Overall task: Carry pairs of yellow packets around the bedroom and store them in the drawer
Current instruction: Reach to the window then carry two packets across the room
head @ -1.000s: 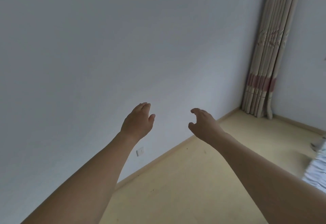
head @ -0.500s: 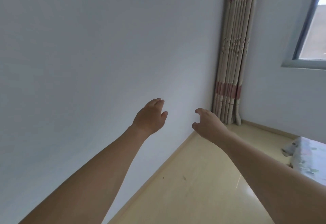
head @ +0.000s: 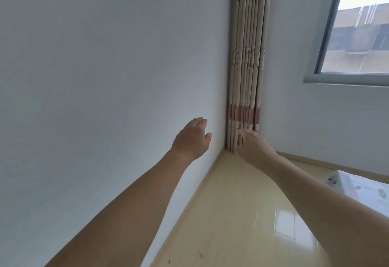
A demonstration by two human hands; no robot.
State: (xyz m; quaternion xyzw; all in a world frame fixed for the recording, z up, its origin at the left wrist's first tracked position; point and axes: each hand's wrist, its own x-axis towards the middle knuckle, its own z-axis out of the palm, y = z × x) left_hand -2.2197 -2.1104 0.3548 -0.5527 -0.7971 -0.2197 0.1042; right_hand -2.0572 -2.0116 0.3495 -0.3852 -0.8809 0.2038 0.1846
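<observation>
Both my arms reach forward at mid-height, and both hands hold nothing. My left hand (head: 192, 139) is seen from the back in front of the white wall, its fingers loosely bent. My right hand (head: 253, 147) hangs just right of it, in front of the foot of the curtain, fingers relaxed and slightly curled. No yellow packets and no drawer are in view.
A white wall (head: 94, 77) fills the left side. A gathered beige and pink curtain (head: 248, 60) stands in the corner. A window (head: 357, 26) is at the upper right. A bed corner with a patterned sheet (head: 362, 191) juts in at the right, above pale yellow floor (head: 242, 214).
The view has swung to the right: the curtain has shifted toward the centre, the window and bed corner have come into view. Both hands stay extended and empty.
</observation>
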